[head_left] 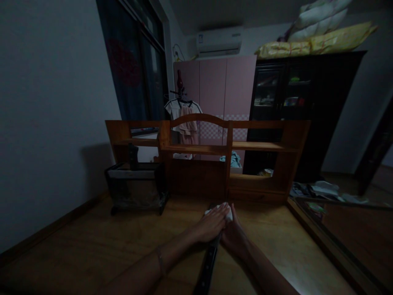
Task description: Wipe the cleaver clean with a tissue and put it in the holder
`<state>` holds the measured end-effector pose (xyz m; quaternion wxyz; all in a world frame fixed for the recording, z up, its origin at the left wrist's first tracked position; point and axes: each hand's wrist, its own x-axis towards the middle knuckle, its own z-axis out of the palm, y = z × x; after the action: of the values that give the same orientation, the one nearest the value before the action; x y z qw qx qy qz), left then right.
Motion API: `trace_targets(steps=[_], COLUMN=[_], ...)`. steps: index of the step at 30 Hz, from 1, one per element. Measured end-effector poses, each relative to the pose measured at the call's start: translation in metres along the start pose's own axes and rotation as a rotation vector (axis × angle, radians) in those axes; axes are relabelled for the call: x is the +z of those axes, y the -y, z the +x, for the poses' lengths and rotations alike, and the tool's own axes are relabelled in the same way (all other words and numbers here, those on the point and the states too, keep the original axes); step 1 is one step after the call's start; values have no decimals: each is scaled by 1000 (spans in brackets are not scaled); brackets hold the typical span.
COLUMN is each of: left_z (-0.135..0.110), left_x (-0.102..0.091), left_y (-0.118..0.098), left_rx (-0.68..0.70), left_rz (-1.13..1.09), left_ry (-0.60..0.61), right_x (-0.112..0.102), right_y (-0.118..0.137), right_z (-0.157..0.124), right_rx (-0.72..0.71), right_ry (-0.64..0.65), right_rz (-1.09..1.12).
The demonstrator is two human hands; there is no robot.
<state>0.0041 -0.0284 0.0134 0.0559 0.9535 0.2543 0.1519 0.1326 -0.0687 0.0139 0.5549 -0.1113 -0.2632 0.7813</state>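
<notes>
A knife lies lengthwise in front of me, its black riveted handle (208,262) pointing toward my body. Most of its blade is hidden between my hands. My left hand (215,223) comes over from the left, fingers together, pressing a crumpled white cloth or tissue (229,214) against the blade. From the right, my right hand (235,235) grips around the blade and the white cloth, thumb side up; its other fingers are mostly hidden. Off to the left stands a black-framed knife holder (135,188) with another black handle (133,156) sticking out of its top.
A low wooden shelf unit (196,149) crosses the far end of the wooden surface (147,241). At left is a bare wall (55,102). A raised wooden edge (319,237) runs along the right. Farther back stand a pink wardrobe (215,86) and a dark cabinet (325,110).
</notes>
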Motion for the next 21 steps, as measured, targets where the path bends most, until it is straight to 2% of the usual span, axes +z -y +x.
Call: trace_targets(steps=[7,12,16,21], left_z=[-25,-26,-18,-11], left_x=[-16,-21,-17,-12], left_y=[-15,-17,-8,19], left_rx=[-39,-41,-65,-114], left_rz=[-152,-133,-93,-129], left_ry=[95,89,56,65], right_x=[8,11,5,-1], right_y=[4,6,5,3], right_z=[-4,-4,1,1], right_rx=[144,167,106,34], right_ry=[-1,-14,-27,-39], right_rz=[181,204,137,40])
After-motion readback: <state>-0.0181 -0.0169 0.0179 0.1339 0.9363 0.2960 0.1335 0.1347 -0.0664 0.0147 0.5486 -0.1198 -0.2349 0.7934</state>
